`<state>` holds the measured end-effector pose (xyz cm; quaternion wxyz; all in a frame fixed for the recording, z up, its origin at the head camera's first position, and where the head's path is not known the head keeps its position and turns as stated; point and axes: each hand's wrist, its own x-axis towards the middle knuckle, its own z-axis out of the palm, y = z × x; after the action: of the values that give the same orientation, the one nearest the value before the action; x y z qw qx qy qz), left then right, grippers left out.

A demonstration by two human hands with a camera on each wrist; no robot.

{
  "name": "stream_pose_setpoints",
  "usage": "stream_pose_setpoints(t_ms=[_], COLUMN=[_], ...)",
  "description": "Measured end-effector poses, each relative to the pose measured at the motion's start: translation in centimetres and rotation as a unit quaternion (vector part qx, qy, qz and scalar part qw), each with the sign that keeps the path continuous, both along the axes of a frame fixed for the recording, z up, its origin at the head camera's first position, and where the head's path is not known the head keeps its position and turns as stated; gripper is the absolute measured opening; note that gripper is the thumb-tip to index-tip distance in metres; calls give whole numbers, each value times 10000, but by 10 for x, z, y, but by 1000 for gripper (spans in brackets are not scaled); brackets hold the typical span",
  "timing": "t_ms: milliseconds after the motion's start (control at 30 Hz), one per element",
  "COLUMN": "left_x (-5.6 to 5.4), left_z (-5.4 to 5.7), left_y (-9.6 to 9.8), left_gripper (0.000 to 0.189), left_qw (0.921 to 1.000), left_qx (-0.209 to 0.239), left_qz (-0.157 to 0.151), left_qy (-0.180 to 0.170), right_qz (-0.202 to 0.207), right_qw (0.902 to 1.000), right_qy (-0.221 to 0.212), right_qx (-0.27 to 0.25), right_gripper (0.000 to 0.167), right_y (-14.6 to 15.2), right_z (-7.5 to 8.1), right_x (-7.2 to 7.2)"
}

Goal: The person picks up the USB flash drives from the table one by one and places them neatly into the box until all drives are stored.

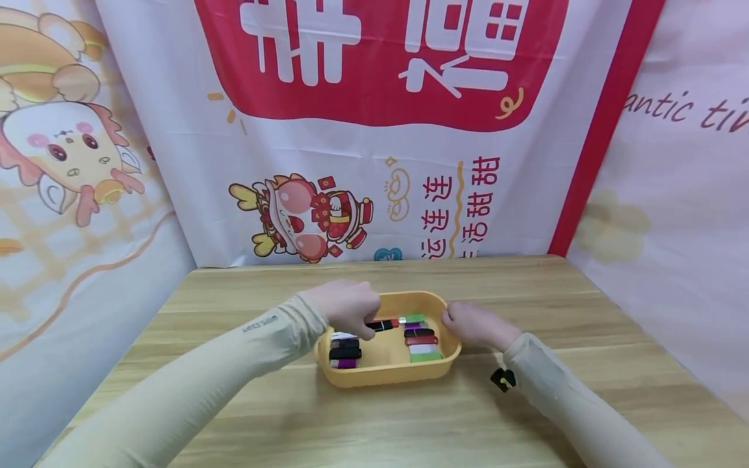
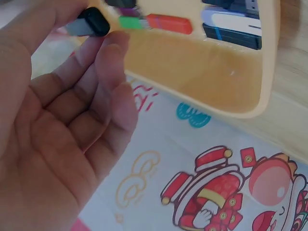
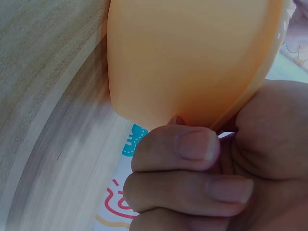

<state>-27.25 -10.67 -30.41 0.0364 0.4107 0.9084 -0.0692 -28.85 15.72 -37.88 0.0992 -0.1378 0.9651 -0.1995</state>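
Note:
My left hand [image 1: 348,309] reaches over the yellow basket [image 1: 389,374] from the left. Between its thumb and fingertips it pinches a black and grey USB flash drive [image 2: 94,22]; the other fingers curl loosely. Below that hand, a red flash drive [image 2: 168,24] lies inside, end to end with a green one [image 2: 131,22]. At the basket's right end my right hand [image 1: 476,324] grips the rim, its fingers [image 3: 168,192] curled against the outer wall. More drives lie in two columns, such as a black one [image 1: 345,353] at left and a dark red one [image 1: 421,340] at right.
The basket stands on a wood-grain table [image 1: 257,416]. Printed cloth [image 1: 374,149] hangs along the table's back edge, with further cloth walls at left and right. A small black and yellow item [image 1: 503,379] shows beside the right wrist.

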Motion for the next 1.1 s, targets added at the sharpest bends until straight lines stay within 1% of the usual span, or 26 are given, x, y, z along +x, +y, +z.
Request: stream_pose_setpoints(t_ms=[167,333,467,567,633,733,900,1033,1100], left_x=[-12,-21,-28,-36,-39,-40,-35,-33,-33], left_z=[-8,-16,-21,-30,-35,-41,-43,-44,-44], left_y=[17,30,35,36,37,38,43,47,49], left_gripper=[37,30,26,26,26,24,21,20,21], left_qw=[9996,9993,9989,9983,9977,9965,9932,9905,9900], left_qx=[-281,-349,-431,-501,-577,-731,-1023,-1260,-1305], left_qz=[15,99,158,190,248,352,530,475,465], left_qy=[103,46,97,233,241,218,193,259,262], right_qz=[-37,-47,-22,-4,3,-15,-37,1,39], right_qw=[10000,10000,10000,10000,10000,10000,10000,9999,9999], right_qy=[38,57,60,64,66,52,49,76,92], right_qx=[13,-23,-33,-15,-25,-30,11,91,116], right_gripper=[28,28,28,28,29,29,28,29,30], right_y=[0,2,1,1,1,1,2,2,2], right_z=[-1,-2,-1,-1,-1,-1,-2,-3,-3], right_x=[0,-1,-1,0,0,0,-2,-3,-3])
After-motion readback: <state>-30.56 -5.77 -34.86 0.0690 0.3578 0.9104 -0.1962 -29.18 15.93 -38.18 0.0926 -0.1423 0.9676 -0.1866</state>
